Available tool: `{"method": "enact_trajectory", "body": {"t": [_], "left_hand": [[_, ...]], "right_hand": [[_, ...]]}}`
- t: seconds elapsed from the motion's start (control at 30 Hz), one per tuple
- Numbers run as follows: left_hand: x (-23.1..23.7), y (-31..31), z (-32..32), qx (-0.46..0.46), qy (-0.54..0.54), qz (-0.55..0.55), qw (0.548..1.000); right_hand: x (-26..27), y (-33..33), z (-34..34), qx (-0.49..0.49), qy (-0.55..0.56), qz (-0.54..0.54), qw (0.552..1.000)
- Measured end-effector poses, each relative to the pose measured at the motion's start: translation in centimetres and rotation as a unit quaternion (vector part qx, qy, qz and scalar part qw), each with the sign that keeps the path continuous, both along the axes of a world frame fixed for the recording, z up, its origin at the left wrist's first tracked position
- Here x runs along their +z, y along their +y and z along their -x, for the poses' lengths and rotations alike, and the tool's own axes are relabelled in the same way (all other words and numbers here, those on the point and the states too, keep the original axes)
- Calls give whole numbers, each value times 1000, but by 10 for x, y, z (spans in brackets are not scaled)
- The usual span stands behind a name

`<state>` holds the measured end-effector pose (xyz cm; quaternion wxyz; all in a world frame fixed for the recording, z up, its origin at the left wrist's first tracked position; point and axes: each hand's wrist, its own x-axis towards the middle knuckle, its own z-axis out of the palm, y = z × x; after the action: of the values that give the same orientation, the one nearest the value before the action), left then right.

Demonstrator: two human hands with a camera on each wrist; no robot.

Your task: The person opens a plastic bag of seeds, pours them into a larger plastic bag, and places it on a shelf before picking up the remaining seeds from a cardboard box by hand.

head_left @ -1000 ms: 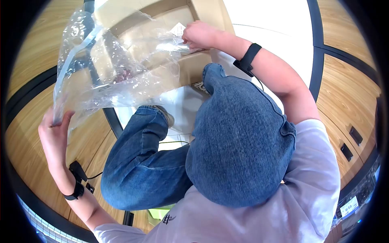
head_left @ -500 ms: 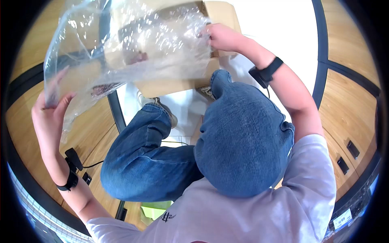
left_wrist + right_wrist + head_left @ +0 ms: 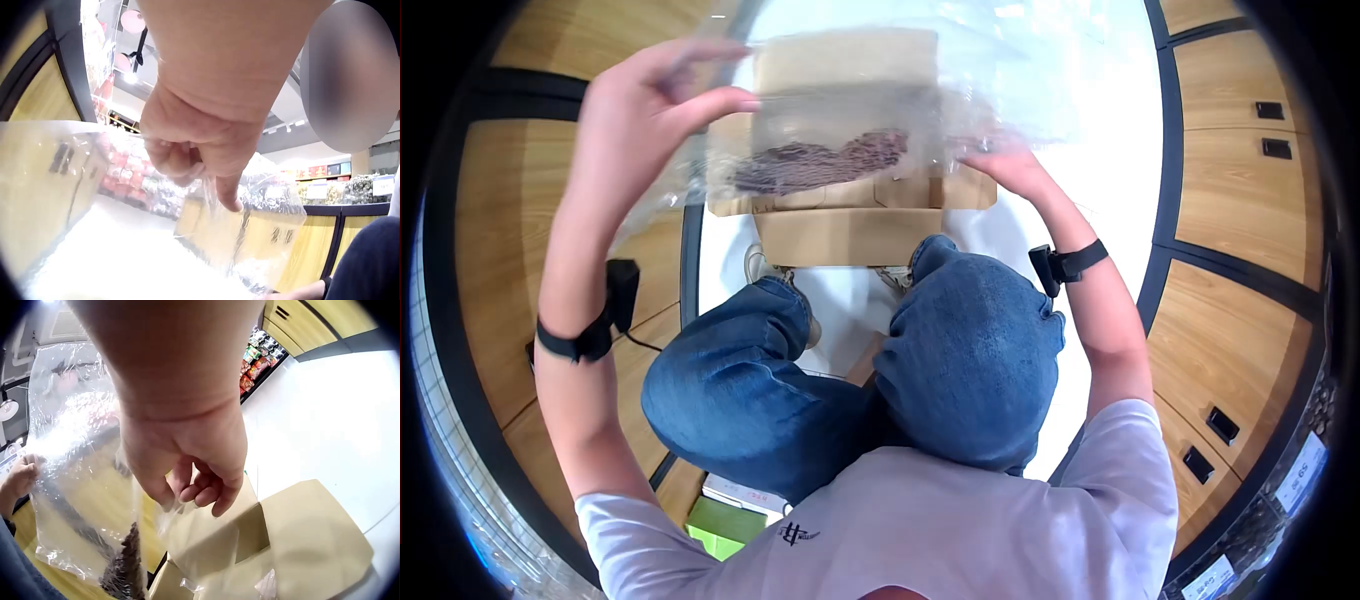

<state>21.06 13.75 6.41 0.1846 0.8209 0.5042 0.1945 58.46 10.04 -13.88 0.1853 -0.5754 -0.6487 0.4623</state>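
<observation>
A large clear plastic bag (image 3: 69, 431) is stretched between my two hands over an open cardboard box (image 3: 850, 238). Dark reddish-brown bits (image 3: 825, 165) are gathered low in the bag and overlap the box in the head view. My left hand (image 3: 635, 120) is raised at the upper left and grips one side of the bag; its curled fingers and thumb (image 3: 229, 192) show against the plastic in the left wrist view. With thumb and fingers, my right hand (image 3: 187, 456) pinches the opposite edge of the bag, above the box flaps.
My bent legs in blue jeans (image 3: 965, 360) frame the near side of the box on the white floor (image 3: 1090, 210). Wooden cabinets (image 3: 1220, 340) with black handles line both sides. A green box (image 3: 725, 525) lies at the lower left.
My left hand has risen and swung right, closer to the box. The right hand has shifted right and a little down. The bag and its dark contents have moved with them, now before me.
</observation>
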Motion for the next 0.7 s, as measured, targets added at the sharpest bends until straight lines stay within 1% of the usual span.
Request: {"method": "enact_trajectory", "body": {"t": [0.03,0.07,0.1,0.13,0.17,0.2,0.27,0.3,0.33,0.37,0.4,0.47,0.5,0.57,0.63,0.7], "left_hand": [[-1,-3,-9,7,24,19,1000],[-1,-4,-15,14,48,36,998],[-15,2,-12,-14,45,15,999],[-25,5,-10,-8,42,13,999],[-34,7,-7,-26,33,23,999],[-45,9,-3,-43,21,34,998],[-61,13,0,-43,27,25,998],[-74,18,4,-52,-3,44,998],[-82,19,5,-61,-33,62,996],[-89,20,7,-60,-13,60,996],[-97,21,10,-56,-14,59,997],[-115,23,13,-87,-10,59,994],[-125,23,15,-76,-8,75,994],[-135,26,20,-78,-1,91,993],[-140,27,25,-83,8,107,991],[-141,25,30,-68,-16,111,991]], "right_hand": [[-1,-2,0,22,-1,-41,999],[-4,-3,0,27,-3,-45,999],[-8,-5,1,23,-2,-40,999],[-12,-6,1,19,0,-33,999],[-11,-5,1,43,56,-4,997],[-18,-6,2,50,53,-5,997],[-25,-12,8,45,117,-1,992],[-24,-14,10,51,116,0,992],[-16,-16,13,95,11,-35,995],[-11,-17,17,138,-94,-71,983],[-10,-20,20,142,-94,-72,983],[-16,-22,26,82,-39,-30,995],[-23,-21,26,86,-41,-28,995],[-38,-22,26,55,-102,-48,992],[-48,-19,23,58,-89,-56,993],[-54,-18,23,61,-75,-62,993]]}}
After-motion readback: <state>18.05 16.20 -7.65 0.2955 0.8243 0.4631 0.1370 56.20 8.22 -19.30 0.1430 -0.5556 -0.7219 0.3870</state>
